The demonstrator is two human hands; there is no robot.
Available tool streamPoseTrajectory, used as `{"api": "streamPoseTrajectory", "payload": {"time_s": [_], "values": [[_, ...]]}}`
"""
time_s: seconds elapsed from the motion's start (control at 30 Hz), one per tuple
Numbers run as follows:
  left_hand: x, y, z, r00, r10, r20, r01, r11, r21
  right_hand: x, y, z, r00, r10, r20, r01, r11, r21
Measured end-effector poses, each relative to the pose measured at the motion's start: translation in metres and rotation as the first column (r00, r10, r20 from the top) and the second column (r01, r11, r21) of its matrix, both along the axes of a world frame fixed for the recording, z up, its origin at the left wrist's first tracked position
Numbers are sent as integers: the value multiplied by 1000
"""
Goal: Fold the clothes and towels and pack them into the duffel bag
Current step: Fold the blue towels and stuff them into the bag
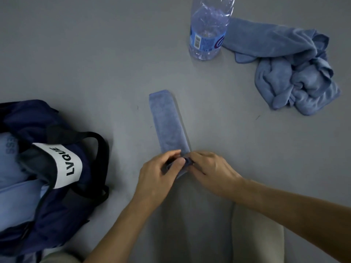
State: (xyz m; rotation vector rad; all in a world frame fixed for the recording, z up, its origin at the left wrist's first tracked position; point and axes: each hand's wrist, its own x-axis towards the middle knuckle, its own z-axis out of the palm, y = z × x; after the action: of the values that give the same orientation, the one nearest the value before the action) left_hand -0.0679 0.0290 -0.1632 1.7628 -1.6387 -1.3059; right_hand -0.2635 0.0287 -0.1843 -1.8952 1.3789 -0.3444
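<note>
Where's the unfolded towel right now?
In the head view, the crumpled blue towel lies at the upper right, just right of the plastic bottle and beyond the folded towel strip.

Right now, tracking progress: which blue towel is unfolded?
The crumpled towel right of the bottle; the strip in the left hand and right hand is folded.

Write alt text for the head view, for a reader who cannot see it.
The left hand and right hand pinch the near end of a narrow folded blue towel on a grey surface. An open navy duffel bag with light blue cloth inside sits at left; a crumpled towel and a clear plastic bottle are farther away, at right.
</note>
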Motion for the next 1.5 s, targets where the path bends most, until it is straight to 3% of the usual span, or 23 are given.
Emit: {"api": "streamPoseTrajectory", "payload": {"time_s": [0.13, 0.3, 0.43, 0.47, 0.53, 0.6, 0.63, 0.77, 0.83, 0.93, 1.17, 1.27, 1.37, 1.5], "values": [[2, 7, -9, 997, -77, 25, 75, 994, 80, 4, -5, -2, 970, -243, 27, 235, 956, 173], [-7, 3, -12, 991, 121, 53, -122, 992, 17, 14, -26, -1, 936, -349, -52, 350, 899, 265], [-16, 0, -15, 976, 163, 145, -159, 987, -41, 20, -30, 7, 925, -370, -86, 379, 895, 234], [-17, 0, -17, 972, 168, 162, -162, 986, -51, 20, -28, 10, 934, -353, -62, 358, 917, 173], [-18, -3, -18, 969, 172, 178, -166, 985, -47, 16, -24, 14, 972, -232, -37, 227, 969, -101], [-20, -7, -19, 965, 173, 199, -170, 985, -31, 9, -20, 7, 989, -21, -146, -34, 933, -359], [-20, -8, -19, 961, 177, 210, -175, 984, -31, 6, -17, -1, 975, 55, -216, -140, 905, -401], [-20, -7, -19, 951, 181, 251, -145, 977, -155, -2, -16, -29, 929, 120, -349, -234, 923, -305], [-17, -6, -23, 940, 134, 313, -28, 946, -322, 1, -21, -29, 913, 113, -392, -234, 932, -275], [-6, -6, -37, 903, 8, 430, 239, 821, -518, 7, -26, -29, 896, 126, -425, -253, 933, -257], [22, -2, -54, 781, -370, 503, 507, 845, -166, 4, -27, -33, 905, 171, -390, -277, 932, -234], [22, -4, -54, 803, -322, 502, 465, 865, -188, 0, -29, -29, 941, 141, -308, -248, 906, -344], [18, -7, -54, 862, -234, 449, 376, 890, -257, -4, -32, -24, 941, 157, -300, -297, 810, -505], [14, -9, -46, 937, -149, 316, 224, 950, -217, -6, -39, -25, 953, 162, -257, -271, 836, -477]]}}
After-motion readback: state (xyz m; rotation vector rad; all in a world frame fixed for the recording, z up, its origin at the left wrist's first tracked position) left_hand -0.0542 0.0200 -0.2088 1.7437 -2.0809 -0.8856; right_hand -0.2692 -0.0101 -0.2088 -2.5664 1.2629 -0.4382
